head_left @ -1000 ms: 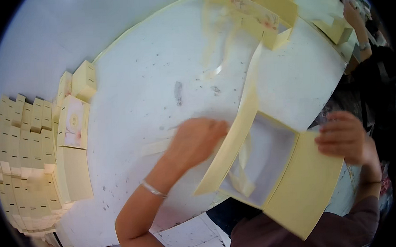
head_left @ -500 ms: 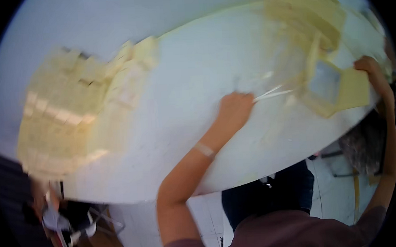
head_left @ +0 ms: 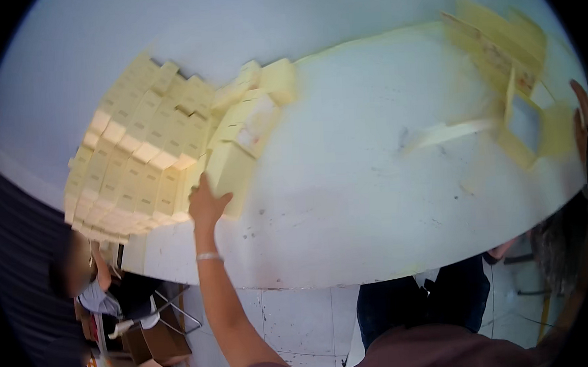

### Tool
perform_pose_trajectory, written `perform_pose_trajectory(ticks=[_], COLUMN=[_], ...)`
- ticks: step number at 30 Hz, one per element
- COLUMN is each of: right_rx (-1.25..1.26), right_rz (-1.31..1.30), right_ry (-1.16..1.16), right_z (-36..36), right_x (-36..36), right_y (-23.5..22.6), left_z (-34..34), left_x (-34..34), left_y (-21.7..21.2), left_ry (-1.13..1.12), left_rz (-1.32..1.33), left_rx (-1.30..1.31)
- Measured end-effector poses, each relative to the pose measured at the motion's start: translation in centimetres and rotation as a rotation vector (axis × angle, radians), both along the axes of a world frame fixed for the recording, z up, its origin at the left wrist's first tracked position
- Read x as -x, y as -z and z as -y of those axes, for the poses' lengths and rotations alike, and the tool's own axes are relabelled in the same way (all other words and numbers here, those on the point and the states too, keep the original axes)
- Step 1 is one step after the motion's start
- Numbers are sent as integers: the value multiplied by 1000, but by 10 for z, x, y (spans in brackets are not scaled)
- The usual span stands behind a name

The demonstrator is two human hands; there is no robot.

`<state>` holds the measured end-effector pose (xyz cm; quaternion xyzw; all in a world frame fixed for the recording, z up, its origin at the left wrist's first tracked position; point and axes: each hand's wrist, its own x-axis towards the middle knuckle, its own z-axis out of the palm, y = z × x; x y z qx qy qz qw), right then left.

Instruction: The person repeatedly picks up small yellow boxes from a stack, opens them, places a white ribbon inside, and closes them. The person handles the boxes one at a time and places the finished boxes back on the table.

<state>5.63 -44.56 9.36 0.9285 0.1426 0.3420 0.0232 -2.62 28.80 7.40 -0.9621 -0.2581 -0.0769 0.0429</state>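
My left hand [head_left: 209, 204] is stretched out at the stack on the left, its fingers spread. They lie at the near end of a pale yellow box [head_left: 233, 170]; whether they press on it I cannot tell. At the far right rim my right hand [head_left: 582, 118] is partly cut off, fingers extended, beside an opened yellow box [head_left: 556, 130] with a pale inside. A blurred white strip [head_left: 451, 133] lies on the table just left of that box.
Rows of stacked yellow boxes [head_left: 139, 142] fill the left of the white table [head_left: 348, 200]. More opened yellow cartons [head_left: 499, 36] stand at the back right. Beyond the left edge, a person in dark clothing [head_left: 25, 264] sits near a brown cardboard box [head_left: 163, 343].
My left hand has swung left from the white strip to the stacked boxes, letting the strip go. My right hand has come away from the opened box's flap. The view has shifted.
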Motion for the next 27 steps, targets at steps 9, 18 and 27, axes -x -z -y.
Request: perform_pose_trajectory(ticks=[9,18,27], right_rx=[-183,-383,372], right_rz=[-262,-542,-195], right_ry=[-817,-754,-660], right_z=[-180,-188,-230], right_x=[56,75,89], right_y=[59,80,89], left_z=[139,232,228], left_x=[38,-6,42], left_y=[-4,28,79], left_ry=[463,791,913], left_rz=[-40,90,11], left_rx=[1403,512,1219])
